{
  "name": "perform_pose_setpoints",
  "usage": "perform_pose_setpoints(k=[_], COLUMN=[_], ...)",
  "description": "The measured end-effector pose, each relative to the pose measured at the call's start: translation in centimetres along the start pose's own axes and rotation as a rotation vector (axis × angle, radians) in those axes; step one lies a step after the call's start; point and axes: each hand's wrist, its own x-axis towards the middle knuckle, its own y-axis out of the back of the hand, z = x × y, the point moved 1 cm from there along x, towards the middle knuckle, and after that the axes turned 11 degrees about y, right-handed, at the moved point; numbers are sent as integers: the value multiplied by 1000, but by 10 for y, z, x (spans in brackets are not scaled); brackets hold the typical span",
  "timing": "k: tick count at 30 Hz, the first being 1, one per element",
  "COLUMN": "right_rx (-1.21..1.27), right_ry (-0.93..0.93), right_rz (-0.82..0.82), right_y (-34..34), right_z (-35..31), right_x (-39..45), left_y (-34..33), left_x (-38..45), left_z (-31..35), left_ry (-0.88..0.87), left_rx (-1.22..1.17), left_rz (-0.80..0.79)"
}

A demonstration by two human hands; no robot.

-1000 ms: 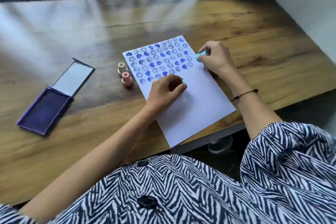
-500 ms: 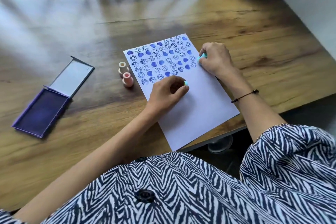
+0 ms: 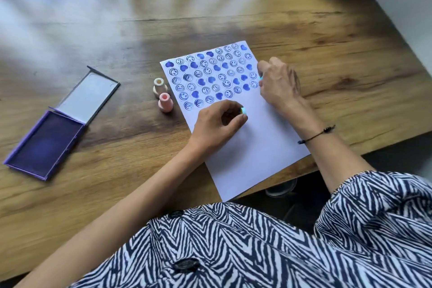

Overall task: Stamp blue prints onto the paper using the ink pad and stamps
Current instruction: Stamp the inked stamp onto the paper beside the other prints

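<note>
The left hand (image 3: 218,121) is curled around a small pale blue stamp (image 3: 243,110), of which only the tip shows past the fingers, and holds it down near the middle of the white paper (image 3: 257,147), just below the last row of prints. The right hand (image 3: 278,84) is closed on another light blue stamp (image 3: 261,77), almost wholly hidden by the fingers, at the right end of the printed rows; a dark cord bracelet (image 3: 318,134) circles that wrist. The upper part of the paper carries rows of blue hearts and smiley faces (image 3: 215,77), while its lower part is blank. Just left of the sheet two stamps stand upright on the wooden table (image 3: 339,65), a cream stamp (image 3: 159,86) and a pink stamp (image 3: 165,101) beside it. Well apart to the left lies the purple ink pad (image 3: 46,145) with its lid (image 3: 87,97) folded open.
</note>
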Motion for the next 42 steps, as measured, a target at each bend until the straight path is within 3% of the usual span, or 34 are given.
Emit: perform_pose_setpoints(k=[19, 22, 25, 27, 34, 42], right_rx=[122, 276, 594, 830, 1314, 1494], right_ry=[-28, -145, -373, -483, -544, -553], right_rz=[-37, 12, 283, 379, 318, 260], right_y=[-1, 7, 19, 26, 35, 31], right_z=[7, 15, 21, 23, 0, -25], right_x=[3, -1, -20, -37, -70, -84], left_y=[1, 1, 0, -1, 1, 0], left_x=[-4, -6, -5, -4, 0, 1], left_z=[0, 0, -1, -3, -8, -12], left_ry=[-33, -55, -53, -34, 26, 7], left_rx=[3, 17, 16, 2, -139, -262], left_rz=[1, 4, 9, 4, -63, -58])
